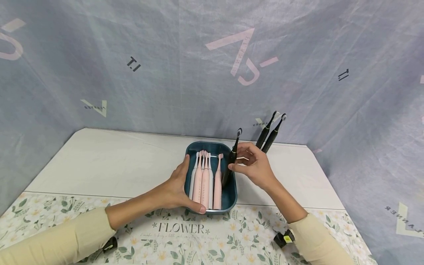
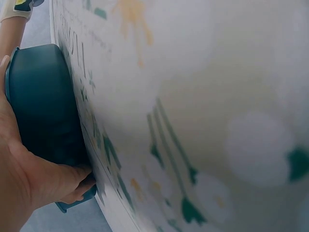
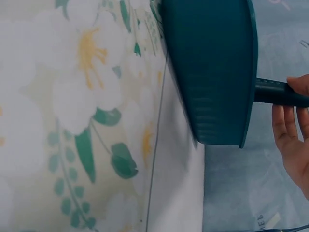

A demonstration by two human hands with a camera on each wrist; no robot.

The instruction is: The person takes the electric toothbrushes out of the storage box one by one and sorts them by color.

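Note:
A dark teal plastic bin (image 1: 228, 202) stands on the table, with several pink and white electric toothbrushes lying side by side in it, among them a pink toothbrush (image 1: 217, 184). My left hand (image 1: 180, 187) grips the bin's left side, thumb over the front rim. In my right hand (image 1: 253, 165) a black electric toothbrush (image 1: 233, 156) is pinched by its handle, held nearly upright at the bin's right side, its lower end inside the rim. The right wrist view shows the black handle (image 3: 273, 92) reaching past the bin's rim between thumb and fingers.
Two more black toothbrushes (image 1: 269, 134) stand upright behind my right hand, near the table's back edge. A floral mat (image 1: 172, 243) covers the front of the white table (image 1: 132, 162). Grey printed fabric (image 1: 165, 73) hangs at the back and sides.

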